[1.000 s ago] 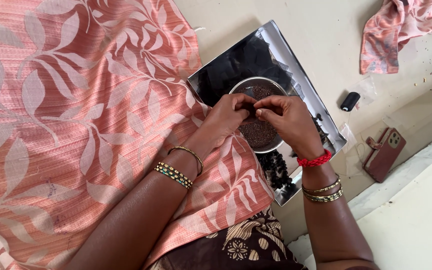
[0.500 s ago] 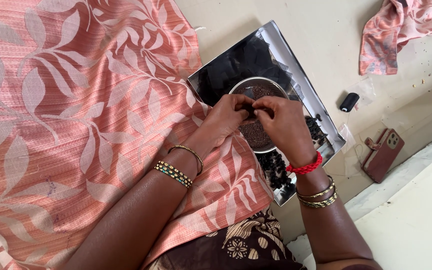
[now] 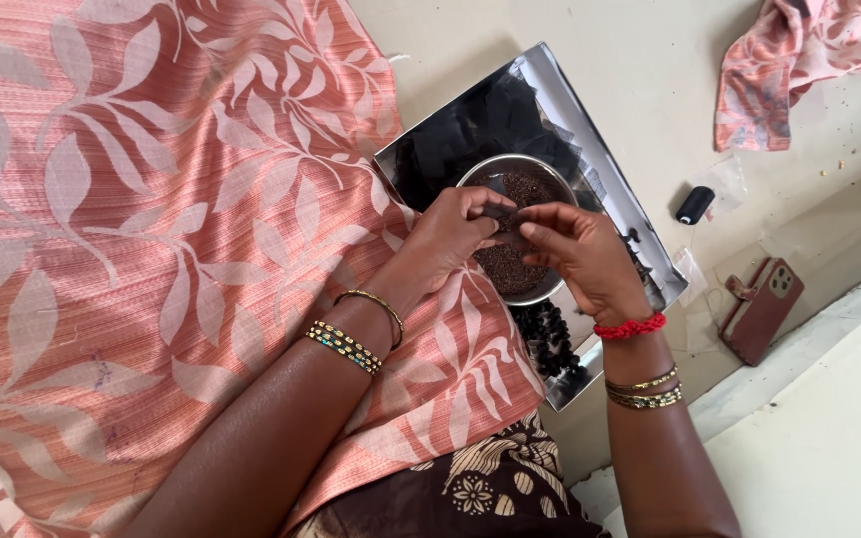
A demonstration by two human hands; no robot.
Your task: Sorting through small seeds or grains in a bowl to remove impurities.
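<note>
Fingertips of the left hand (image 3: 455,234) and the right hand (image 3: 580,254) are seen in the head view pinched narrowly together on a small dark piece (image 3: 503,216), held directly above the steel bowl (image 3: 470,179) of dark granules (image 3: 500,267). The piece is judged light, thin and soft, easily crushed or dropped, so it is best gripped at its edges with fingertips only. Under the bowl a shiny steel tray (image 3: 550,95) is laid; beside the bowl, toward the person, a heap of black beads (image 3: 548,339) is seen.

Bright, even daylight; sharp focus (glare on tray (image 3: 618,159))
</note>
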